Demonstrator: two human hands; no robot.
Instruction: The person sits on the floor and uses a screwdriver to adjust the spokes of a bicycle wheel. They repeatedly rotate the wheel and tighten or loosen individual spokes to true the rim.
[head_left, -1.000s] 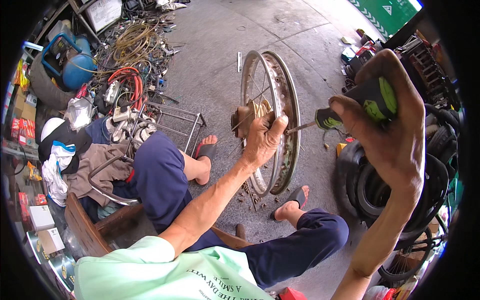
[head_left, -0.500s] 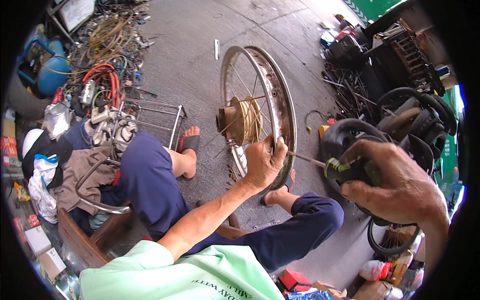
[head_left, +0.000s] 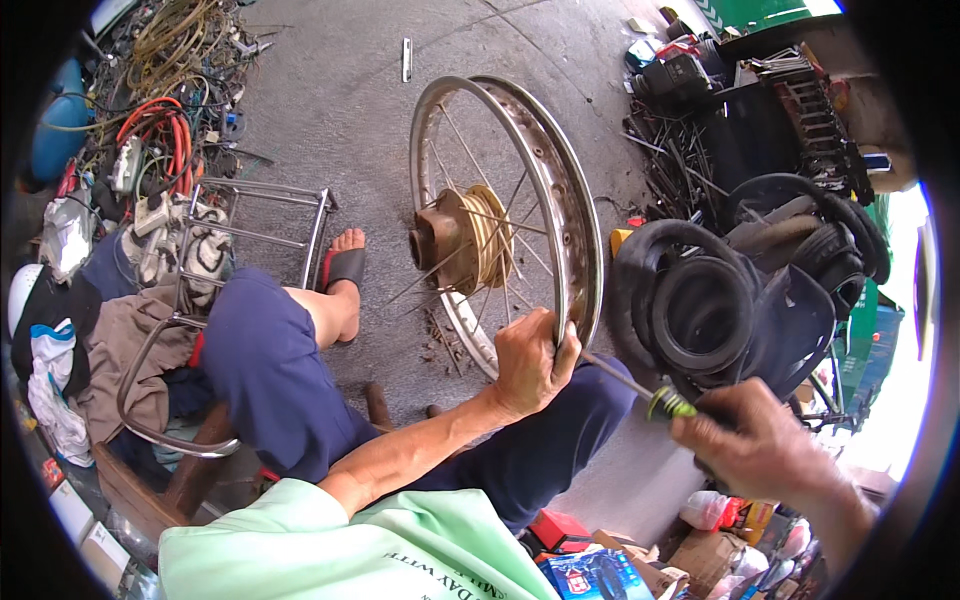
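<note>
A worn spoked wheel rim (head_left: pixel 546 160) stands upright between my legs, with a rusty brown hub (head_left: pixel 450 240) in its middle. Several thin spokes run from the hub, and some stick out loose. My left hand (head_left: pixel 535 362) is closed around the rim's lower near edge. In my right hand (head_left: pixel 765 440), slightly blurred, is a screwdriver (head_left: pixel 670 404) with a green and black handle. Its shaft slants up and left to the rim beside my left thumb. The hand hides most of the handle, and whether the tip sits in a hole I cannot tell.
Black tyres (head_left: pixel 700 300) are piled at the right, below a heap of metal rods (head_left: pixel 680 165). A metal frame (head_left: pixel 265 235) stands left of my foot. Cables (head_left: pixel 165 130) lie at the far left. Boxes and packets (head_left: pixel 600 575) sit at the lower right.
My right hand has moved down and left with the screwdriver, whose shaft now slopes more steeply. The whole view has shifted somewhat. My left hand still grips the rim.
</note>
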